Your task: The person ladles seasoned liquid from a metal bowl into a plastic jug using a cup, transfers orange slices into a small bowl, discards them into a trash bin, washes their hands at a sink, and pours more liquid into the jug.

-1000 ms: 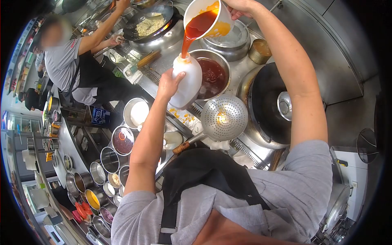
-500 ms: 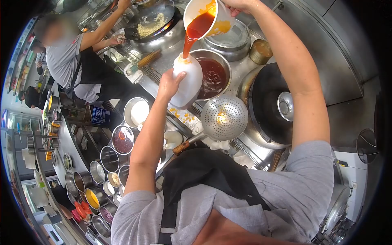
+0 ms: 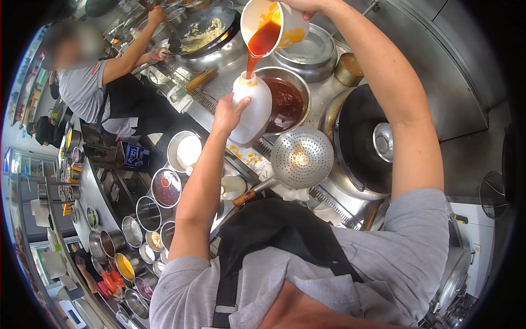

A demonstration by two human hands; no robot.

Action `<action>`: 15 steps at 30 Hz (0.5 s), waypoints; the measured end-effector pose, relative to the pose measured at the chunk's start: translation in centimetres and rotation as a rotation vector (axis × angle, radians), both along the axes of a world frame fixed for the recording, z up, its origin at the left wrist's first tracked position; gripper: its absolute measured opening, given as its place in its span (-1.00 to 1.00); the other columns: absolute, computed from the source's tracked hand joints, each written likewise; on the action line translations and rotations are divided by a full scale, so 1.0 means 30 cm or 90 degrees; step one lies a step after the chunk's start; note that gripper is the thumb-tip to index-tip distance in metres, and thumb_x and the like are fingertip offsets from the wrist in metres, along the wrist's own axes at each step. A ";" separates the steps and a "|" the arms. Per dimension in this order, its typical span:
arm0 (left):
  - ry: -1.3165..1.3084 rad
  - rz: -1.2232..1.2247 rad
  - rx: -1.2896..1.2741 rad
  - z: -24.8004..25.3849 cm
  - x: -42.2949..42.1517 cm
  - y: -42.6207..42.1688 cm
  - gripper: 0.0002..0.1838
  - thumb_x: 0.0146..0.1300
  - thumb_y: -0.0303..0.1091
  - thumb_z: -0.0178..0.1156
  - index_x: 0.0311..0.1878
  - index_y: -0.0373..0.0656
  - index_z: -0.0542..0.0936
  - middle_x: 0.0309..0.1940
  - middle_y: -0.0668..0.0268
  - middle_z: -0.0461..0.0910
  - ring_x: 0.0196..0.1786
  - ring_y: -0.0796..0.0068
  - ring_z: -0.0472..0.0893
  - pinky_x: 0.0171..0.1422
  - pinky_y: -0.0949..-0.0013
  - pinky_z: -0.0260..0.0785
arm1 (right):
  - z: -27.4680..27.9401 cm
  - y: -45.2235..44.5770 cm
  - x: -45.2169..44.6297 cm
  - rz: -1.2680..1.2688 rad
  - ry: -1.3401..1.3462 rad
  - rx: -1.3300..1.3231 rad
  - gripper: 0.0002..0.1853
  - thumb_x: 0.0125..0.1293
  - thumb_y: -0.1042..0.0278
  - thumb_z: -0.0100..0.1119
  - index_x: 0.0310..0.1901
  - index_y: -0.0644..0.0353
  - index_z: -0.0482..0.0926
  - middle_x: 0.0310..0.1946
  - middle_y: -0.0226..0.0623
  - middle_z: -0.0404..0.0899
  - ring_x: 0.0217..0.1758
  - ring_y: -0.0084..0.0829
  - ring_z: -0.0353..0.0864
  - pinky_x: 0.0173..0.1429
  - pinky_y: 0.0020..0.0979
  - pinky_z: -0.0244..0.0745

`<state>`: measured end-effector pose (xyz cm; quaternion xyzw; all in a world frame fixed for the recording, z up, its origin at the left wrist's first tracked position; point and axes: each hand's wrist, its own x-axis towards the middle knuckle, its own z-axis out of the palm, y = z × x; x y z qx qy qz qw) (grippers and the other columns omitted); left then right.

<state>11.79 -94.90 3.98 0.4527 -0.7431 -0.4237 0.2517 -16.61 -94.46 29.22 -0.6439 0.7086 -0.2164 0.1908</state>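
Note:
My left hand (image 3: 230, 113) is wrapped round a white plastic jug (image 3: 253, 112), which stands nearly upright with its mouth facing up. Above it, my right hand (image 3: 303, 5) grips the rim of a white tub (image 3: 293, 30) at the top of the view. The tub is tipped to the left, and orange-red sauce (image 3: 265, 38) runs from its lip in a thick stream into the jug's mouth. Sauce stains the jug's neck and the tub's inside wall. Directly behind the jug sits a steel pot (image 3: 307, 90) of dark red sauce.
A perforated strainer (image 3: 302, 158) with a wooden handle lies close to my apron. To its right is a black wok (image 3: 356, 142) with a ladle bowl (image 3: 383, 141) in it. A co-worker (image 3: 87, 82) tends another wok (image 3: 219, 41). Several steel containers (image 3: 148, 214) stand at left.
The tub has shifted slightly left and tips further, with less sauce showing inside. The jug has stayed nearly still. The co-worker's raised arm has moved a little left and down.

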 end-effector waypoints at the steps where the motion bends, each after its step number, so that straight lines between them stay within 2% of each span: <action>1: 0.010 0.000 -0.006 -0.003 -0.004 0.000 -0.52 0.23 -0.07 0.37 -0.04 -0.33 0.61 -0.39 0.15 0.63 -0.36 0.33 0.56 -0.19 0.26 0.41 | 0.002 0.001 0.008 -0.011 0.028 0.003 -0.41 0.36 -0.16 0.00 -0.07 0.30 0.68 -0.24 -0.05 0.67 -0.38 -0.20 0.67 -0.37 -0.19 0.63; 2: 0.021 0.000 -0.012 -0.006 -0.006 0.000 -0.56 0.25 -0.10 0.37 -0.04 -0.31 0.62 -0.47 0.34 0.58 -0.47 0.56 0.44 -0.30 0.37 0.37 | 0.002 0.002 0.011 -0.011 0.028 0.003 -0.41 0.36 -0.16 0.00 -0.07 0.30 0.68 -0.24 -0.05 0.67 -0.38 -0.20 0.67 -0.37 -0.19 0.63; 8: 0.031 0.000 -0.009 0.009 -0.004 0.012 -0.57 0.25 -0.10 0.37 -0.06 -0.31 0.63 -0.49 0.35 0.57 -0.47 0.56 0.44 -0.31 0.37 0.36 | 0.013 0.002 0.053 0.013 0.076 0.003 -0.44 0.34 -0.17 0.00 -0.06 0.22 0.69 -0.18 -0.01 0.69 -0.23 -0.12 0.71 -0.27 -0.15 0.64; 9: 0.031 0.000 -0.010 0.013 -0.002 0.012 -0.57 0.25 -0.10 0.37 -0.06 -0.31 0.63 -0.49 0.35 0.57 -0.47 0.56 0.44 -0.31 0.37 0.36 | 0.013 0.002 0.059 0.024 0.113 -0.002 -0.43 0.34 -0.18 0.00 -0.07 0.22 0.70 -0.17 0.00 0.69 -0.19 -0.10 0.71 -0.19 -0.14 0.63; 11: -0.012 0.001 0.000 0.020 0.003 0.012 -0.47 0.19 -0.01 0.38 -0.04 -0.36 0.61 -0.31 -0.04 0.68 -0.26 0.11 0.67 -0.09 0.16 0.46 | 0.012 0.002 0.069 0.034 0.151 -0.007 -0.42 0.34 -0.19 -0.01 -0.07 0.22 0.70 -0.16 0.01 0.69 -0.15 -0.07 0.71 -0.11 -0.12 0.62; 12: -0.012 0.001 0.001 0.016 0.003 0.011 -0.47 0.19 -0.01 0.38 -0.04 -0.36 0.61 -0.31 -0.04 0.68 -0.26 0.11 0.67 -0.09 0.16 0.46 | 0.006 0.000 0.073 0.045 0.187 -0.037 -0.41 0.33 -0.21 -0.03 -0.08 0.21 0.70 -0.14 0.02 0.69 -0.10 -0.04 0.69 -0.02 -0.12 0.59; 13: 0.000 0.002 -0.010 0.006 0.002 0.007 -0.52 0.22 -0.05 0.38 -0.07 -0.33 0.62 -0.41 0.16 0.61 -0.37 0.34 0.55 -0.21 0.27 0.41 | 0.008 0.003 0.084 0.056 0.223 -0.067 -0.40 0.32 -0.22 -0.04 -0.09 0.21 0.70 -0.13 0.04 0.68 -0.05 -0.02 0.68 0.07 -0.11 0.56; 14: 0.013 0.002 -0.022 -0.003 0.002 0.004 -0.58 0.24 -0.09 0.38 -0.10 -0.31 0.63 -0.52 0.35 0.55 -0.48 0.56 0.44 -0.33 0.37 0.35 | 0.011 0.007 0.096 0.057 0.224 -0.066 -0.40 0.32 -0.22 -0.04 -0.09 0.21 0.70 -0.13 0.04 0.68 -0.05 -0.02 0.68 0.07 -0.11 0.56; 15: 0.014 0.003 -0.021 -0.011 0.002 -0.001 -0.58 0.24 -0.09 0.38 -0.10 -0.31 0.63 -0.52 0.35 0.55 -0.48 0.56 0.44 -0.33 0.37 0.35 | 0.013 0.013 0.107 0.058 0.253 -0.070 -0.40 0.31 -0.22 -0.05 -0.10 0.20 0.70 -0.12 0.04 0.68 -0.01 0.00 0.66 0.11 -0.09 0.53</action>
